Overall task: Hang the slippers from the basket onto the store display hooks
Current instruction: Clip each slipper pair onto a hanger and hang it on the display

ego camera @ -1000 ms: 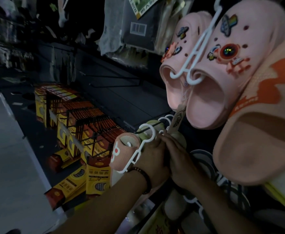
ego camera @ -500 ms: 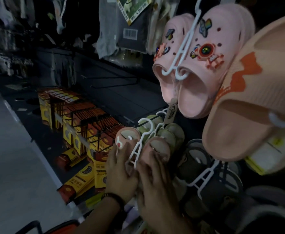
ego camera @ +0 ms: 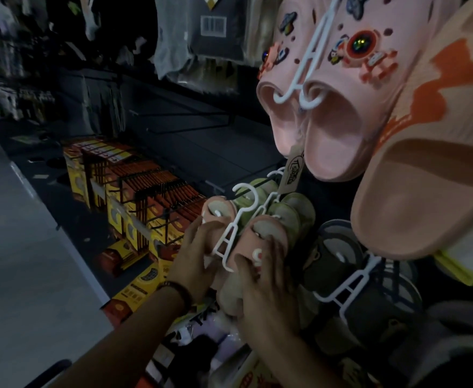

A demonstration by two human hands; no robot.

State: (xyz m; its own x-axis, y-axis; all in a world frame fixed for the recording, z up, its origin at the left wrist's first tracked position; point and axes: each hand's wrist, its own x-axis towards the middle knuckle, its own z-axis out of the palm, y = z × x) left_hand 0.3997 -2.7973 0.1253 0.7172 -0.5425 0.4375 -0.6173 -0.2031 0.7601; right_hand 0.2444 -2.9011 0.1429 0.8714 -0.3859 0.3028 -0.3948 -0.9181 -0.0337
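Low on the display wall, beneath the large pink clogs (ego camera: 338,88), a small pair of pink slippers (ego camera: 257,242) hangs on a white plastic hanger (ego camera: 238,222) whose hook reaches the wire display hook (ego camera: 246,196). Left hand (ego camera: 193,264), fingers spread, presses the left slipper; right hand (ego camera: 268,292) lies flat over the right slipper, neither clenched. Green slippers (ego camera: 294,217) hang just behind; dark slippers (ego camera: 338,264) just to the right.
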